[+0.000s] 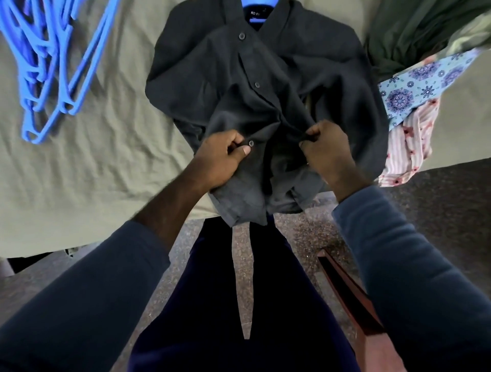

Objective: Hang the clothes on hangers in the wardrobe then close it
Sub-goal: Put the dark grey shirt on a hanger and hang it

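Note:
A dark grey button shirt [265, 79] lies front-up on the bed, its hem hanging over the near edge. A blue hanger [259, 3] shows inside its collar at the top. My left hand [223, 156] pinches the left placket at a lower button. My right hand [326, 148] grips the right placket edge opposite. The two front panels are apart between my hands. Two upper buttons sit along the overlapped front.
A heap of blue hangers [45, 66] lies on the olive bedsheet [93, 159] at the far left. Right of the shirt are a dark green garment [414, 31], a blue patterned cloth [417, 87] and a pink striped one [409, 148]. A reddish wooden piece [350, 292] stands by my right leg.

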Motion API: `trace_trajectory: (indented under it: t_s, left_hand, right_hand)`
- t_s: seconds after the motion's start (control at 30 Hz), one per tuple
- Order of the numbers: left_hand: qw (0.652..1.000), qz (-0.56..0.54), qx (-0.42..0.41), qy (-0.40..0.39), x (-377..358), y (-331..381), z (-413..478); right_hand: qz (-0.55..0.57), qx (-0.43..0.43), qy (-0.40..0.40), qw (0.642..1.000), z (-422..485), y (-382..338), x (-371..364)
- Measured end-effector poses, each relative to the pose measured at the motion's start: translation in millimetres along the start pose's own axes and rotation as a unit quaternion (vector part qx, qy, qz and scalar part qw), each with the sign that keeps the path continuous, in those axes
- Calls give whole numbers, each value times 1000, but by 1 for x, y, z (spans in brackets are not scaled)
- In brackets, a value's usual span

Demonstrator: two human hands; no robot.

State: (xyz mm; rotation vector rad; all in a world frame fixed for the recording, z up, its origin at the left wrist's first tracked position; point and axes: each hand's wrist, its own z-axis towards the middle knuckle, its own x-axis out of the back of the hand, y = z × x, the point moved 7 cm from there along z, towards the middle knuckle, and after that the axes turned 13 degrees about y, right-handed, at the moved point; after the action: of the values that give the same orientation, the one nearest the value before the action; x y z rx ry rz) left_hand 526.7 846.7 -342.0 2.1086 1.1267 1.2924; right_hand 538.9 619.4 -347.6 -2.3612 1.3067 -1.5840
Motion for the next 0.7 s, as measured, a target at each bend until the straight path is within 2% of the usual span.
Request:
trace_trajectory:
  t_s: [0.1,0.17,0.2,0.27,0.3,0.37,0.43,0.57,0.7]
  left_hand:
    - [999,-38,26,-7,-7,-2,-2]
    - [997,-64,33,-14,-11,-2,-5]
    - [997,-72,36,-13,-12,-1,-7]
    - [995,-83,46,-11,-12,3,-9]
    - [994,-94,50,-8,-11,5,-10]
    - [992,-110,64,6,-12,8,-12]
    - [991,-110,74,15,-12,11,-16]
    - [989,-131,71,23,-15,10,-23]
    - [987,-137,73,33,-16,11,-29]
  right_hand:
    - [0,-5,43,999,1,17,10]
    - [90,-75,21,993,-6,28,6]
    - [170,-128,-19,977,-13,30,-2]
    - [330,-211,-119,912,-31,22,-19]
    - [373,-217,-159,888,-39,13,-23]
    - [412,-198,-201,866,-50,1,-27]
    - [396,-183,-209,875,-59,-4,-28]
    - [304,-152,-158,927,-67,-2,-25]
    - [295,-116,-117,941,-69,-9,-21]
